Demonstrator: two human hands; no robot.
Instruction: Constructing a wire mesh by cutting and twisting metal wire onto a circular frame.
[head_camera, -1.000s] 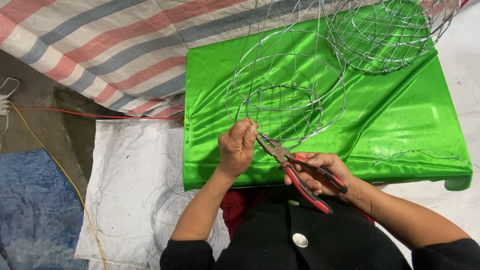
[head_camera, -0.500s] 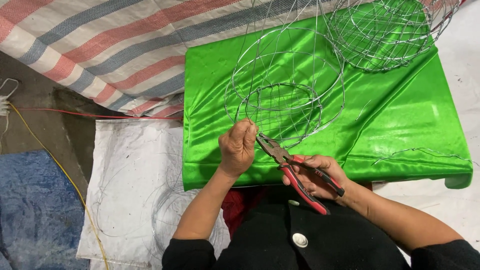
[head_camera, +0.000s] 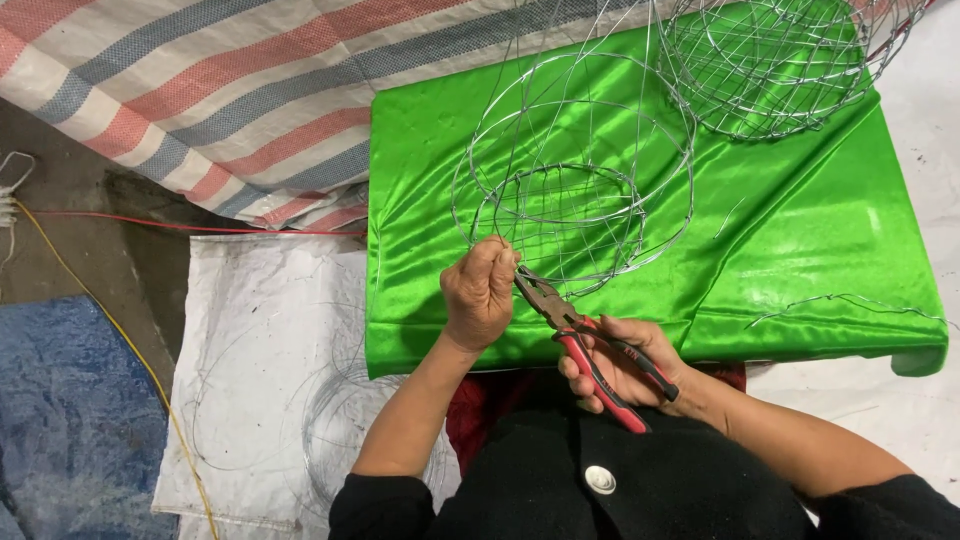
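Green cloth-covered table (head_camera: 800, 240) beside striped tarp (head_camera: 200, 90)

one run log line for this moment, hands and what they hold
left hand: gripping wire frame rim | right hand: holding red-handled pliers, nose at rim | surface: green cloth | nearby: finished wire basket

packages: none in view
labels: none in view
signs: none in view
screens: none in view
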